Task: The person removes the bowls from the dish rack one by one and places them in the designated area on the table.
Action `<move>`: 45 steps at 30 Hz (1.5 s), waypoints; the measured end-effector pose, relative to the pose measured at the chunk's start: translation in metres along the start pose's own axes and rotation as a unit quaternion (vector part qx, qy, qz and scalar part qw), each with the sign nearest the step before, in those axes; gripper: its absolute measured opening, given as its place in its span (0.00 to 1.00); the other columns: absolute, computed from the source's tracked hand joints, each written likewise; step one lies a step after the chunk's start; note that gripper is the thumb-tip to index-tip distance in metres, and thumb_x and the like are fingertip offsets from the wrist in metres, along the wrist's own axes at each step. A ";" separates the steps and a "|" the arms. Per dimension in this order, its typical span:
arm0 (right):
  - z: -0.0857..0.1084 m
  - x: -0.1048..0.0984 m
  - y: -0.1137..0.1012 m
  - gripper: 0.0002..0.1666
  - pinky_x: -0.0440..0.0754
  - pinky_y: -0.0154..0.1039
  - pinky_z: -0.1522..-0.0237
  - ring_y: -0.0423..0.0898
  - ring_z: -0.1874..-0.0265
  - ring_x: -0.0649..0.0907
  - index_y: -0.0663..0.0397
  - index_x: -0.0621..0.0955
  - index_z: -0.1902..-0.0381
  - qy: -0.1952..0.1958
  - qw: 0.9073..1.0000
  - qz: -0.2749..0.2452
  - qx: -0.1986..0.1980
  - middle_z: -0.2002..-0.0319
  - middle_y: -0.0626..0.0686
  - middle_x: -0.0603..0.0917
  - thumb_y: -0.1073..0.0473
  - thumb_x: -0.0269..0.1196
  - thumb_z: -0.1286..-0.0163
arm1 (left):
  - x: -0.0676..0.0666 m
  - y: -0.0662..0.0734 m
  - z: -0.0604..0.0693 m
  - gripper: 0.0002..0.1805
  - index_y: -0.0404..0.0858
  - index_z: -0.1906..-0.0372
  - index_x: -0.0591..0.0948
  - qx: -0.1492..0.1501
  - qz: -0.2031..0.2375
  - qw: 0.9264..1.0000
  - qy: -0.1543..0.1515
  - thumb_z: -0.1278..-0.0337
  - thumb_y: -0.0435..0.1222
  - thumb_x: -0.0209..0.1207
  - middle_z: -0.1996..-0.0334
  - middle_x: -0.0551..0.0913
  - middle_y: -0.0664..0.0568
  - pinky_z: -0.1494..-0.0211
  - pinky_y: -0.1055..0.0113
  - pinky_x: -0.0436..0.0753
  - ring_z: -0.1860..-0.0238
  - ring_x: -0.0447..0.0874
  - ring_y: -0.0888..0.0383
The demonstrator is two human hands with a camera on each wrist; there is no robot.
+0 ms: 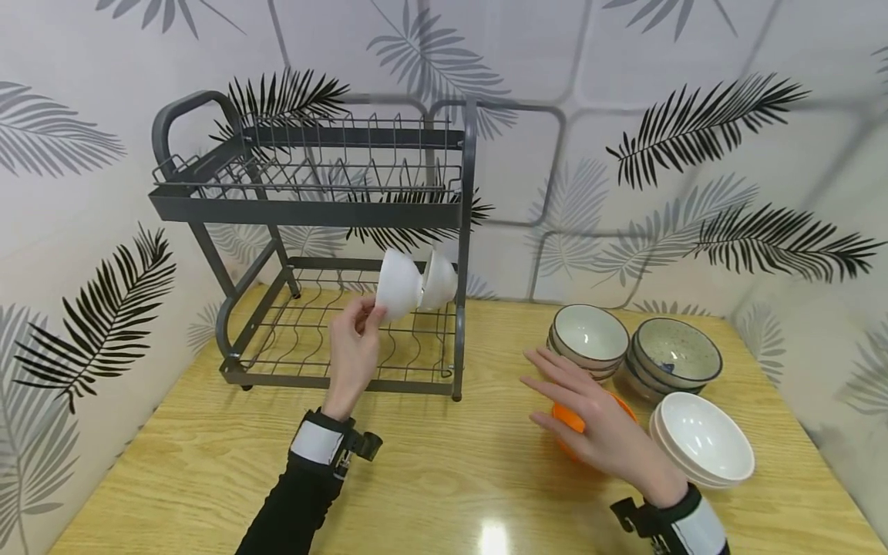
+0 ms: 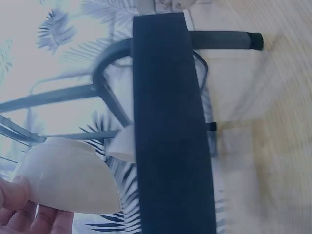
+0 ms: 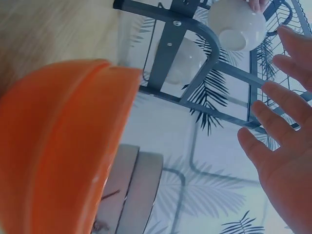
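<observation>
My left hand (image 1: 355,347) pinches the rim of a white bowl (image 1: 398,285) between thumb and fingers, holding it tilted on its side at the rack's lower tier. Just right of it, a second white bowl (image 1: 440,281) stands on its side near the right post of the dark grey dish rack (image 1: 305,210). In the left wrist view, the fingers (image 2: 14,192) hold the white bowl (image 2: 68,173). My right hand (image 1: 590,416), fingers straight and spread, hovers over orange bowls (image 1: 570,418). It grips nothing in the right wrist view, where the orange bowl (image 3: 68,146) is close by.
Stacked cream bowls with dark rims (image 1: 590,333) stand at the table's back right. Beside them are speckled grey-green bowls (image 1: 678,351), with white bowls (image 1: 704,438) stacked in front. The rack's upper tier (image 1: 312,166) overhangs the lower wire tier (image 1: 284,335). A patterned wall stands behind.
</observation>
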State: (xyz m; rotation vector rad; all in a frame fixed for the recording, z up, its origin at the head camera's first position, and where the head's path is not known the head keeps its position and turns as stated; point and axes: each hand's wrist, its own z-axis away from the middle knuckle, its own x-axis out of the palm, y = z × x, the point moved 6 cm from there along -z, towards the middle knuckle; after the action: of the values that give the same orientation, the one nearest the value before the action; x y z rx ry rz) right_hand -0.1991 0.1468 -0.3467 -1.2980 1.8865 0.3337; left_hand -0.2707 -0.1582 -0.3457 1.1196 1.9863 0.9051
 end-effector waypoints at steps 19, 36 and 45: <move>-0.045 0.012 0.000 0.41 0.59 0.38 0.20 0.56 0.23 0.66 0.55 0.71 0.27 0.025 0.997 -0.045 0.056 0.26 0.60 0.70 0.66 0.71 0.38 | 0.020 0.063 0.054 0.07 0.31 0.57 0.84 0.228 -0.094 0.965 -0.094 0.39 0.24 0.61 0.66 0.85 0.45 0.62 0.62 0.87 0.66 0.84 0.54; -0.066 0.028 -0.009 0.17 0.72 0.53 0.27 0.53 0.48 0.86 0.58 0.86 0.58 0.035 0.996 -0.039 -0.070 0.59 0.53 0.90 0.73 0.74 0.47 | 0.034 0.080 0.070 0.11 0.41 0.60 0.87 0.357 -0.219 0.892 -0.172 0.48 0.25 0.69 0.66 0.84 0.55 0.52 0.66 0.86 0.60 0.83 0.58; -0.057 0.026 -0.007 0.13 0.89 0.44 0.51 0.44 0.61 0.88 0.55 0.88 0.66 -0.001 0.999 0.000 -0.052 0.64 0.48 0.90 0.76 0.72 0.47 | 0.040 0.074 0.071 0.17 0.40 0.48 0.85 0.357 -0.197 0.890 -0.206 0.43 0.28 0.66 0.46 0.85 0.50 0.22 0.56 0.68 0.34 0.79 0.51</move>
State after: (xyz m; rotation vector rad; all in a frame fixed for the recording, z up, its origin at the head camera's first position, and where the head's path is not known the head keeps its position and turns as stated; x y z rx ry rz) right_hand -0.2229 0.0920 -0.3274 -1.3656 1.8887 0.4368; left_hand -0.1980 -0.0769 -0.3311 1.0870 2.0948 -0.3021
